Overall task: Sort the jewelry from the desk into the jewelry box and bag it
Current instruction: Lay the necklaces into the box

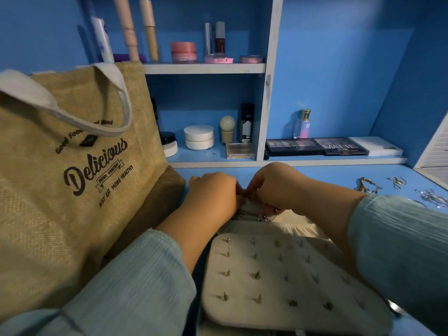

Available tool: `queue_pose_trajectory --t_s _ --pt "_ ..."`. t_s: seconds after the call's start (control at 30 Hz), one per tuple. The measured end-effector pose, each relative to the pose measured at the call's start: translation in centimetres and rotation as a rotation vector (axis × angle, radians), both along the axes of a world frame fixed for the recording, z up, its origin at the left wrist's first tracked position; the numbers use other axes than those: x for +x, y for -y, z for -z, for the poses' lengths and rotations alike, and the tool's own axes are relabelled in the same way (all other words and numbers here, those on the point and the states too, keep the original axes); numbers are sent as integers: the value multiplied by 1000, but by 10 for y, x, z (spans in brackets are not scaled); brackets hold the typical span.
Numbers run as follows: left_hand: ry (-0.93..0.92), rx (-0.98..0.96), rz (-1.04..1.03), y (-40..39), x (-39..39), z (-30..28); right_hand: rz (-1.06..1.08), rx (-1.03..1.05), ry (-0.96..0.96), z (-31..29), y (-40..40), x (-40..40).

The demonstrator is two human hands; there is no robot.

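Note:
A cream jewelry box [278, 275] lies open on the blue desk in front of me, and its near panel carries several small metal studs. At its far edge my left hand [213, 192] and my right hand [271, 187] meet with curled fingers over a pale flap or pocket of the box [249, 207]. A small sparkly jewelry piece [263, 217] shows just under my right fingers. What exactly each hand pinches is hidden. A jute tote bag [72, 166] printed "Delicious" stands at the left.
Loose gold and silver jewelry [397, 187] lies on the desk at the far right. White shelves [206, 68] behind hold cosmetics jars, tubes and bottles. Eyeshadow palettes [315, 146] and a perfume bottle [302, 124] sit at the back.

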State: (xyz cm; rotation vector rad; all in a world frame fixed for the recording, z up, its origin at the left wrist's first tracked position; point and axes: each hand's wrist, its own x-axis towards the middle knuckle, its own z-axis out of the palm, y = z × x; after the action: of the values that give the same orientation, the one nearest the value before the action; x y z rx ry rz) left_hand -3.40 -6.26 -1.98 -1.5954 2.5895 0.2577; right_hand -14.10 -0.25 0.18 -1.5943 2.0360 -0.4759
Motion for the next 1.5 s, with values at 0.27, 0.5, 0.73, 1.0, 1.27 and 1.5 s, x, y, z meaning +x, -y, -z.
queue_pose_trajectory --t_s 0.27,0.5,0.73,1.0,1.27,1.5 --pt "80 -183 11 -2 -4 2 30 -66 -106 4 0 -1" --pt "29 -291 20 -6 -2 8 58 -12 -259 9 10 3" --pt "2 -289 38 -5 -1 7 21 17 -332 5 7 4" --pt "-14 -225 37 -1 1 8 29 84 -308 1 10 2" --pt "-69 -251 58 -7 3 10 -7 83 -367 2 9 4" --pt "-96 -263 56 -9 5 12 46 45 -272 8 12 -2"
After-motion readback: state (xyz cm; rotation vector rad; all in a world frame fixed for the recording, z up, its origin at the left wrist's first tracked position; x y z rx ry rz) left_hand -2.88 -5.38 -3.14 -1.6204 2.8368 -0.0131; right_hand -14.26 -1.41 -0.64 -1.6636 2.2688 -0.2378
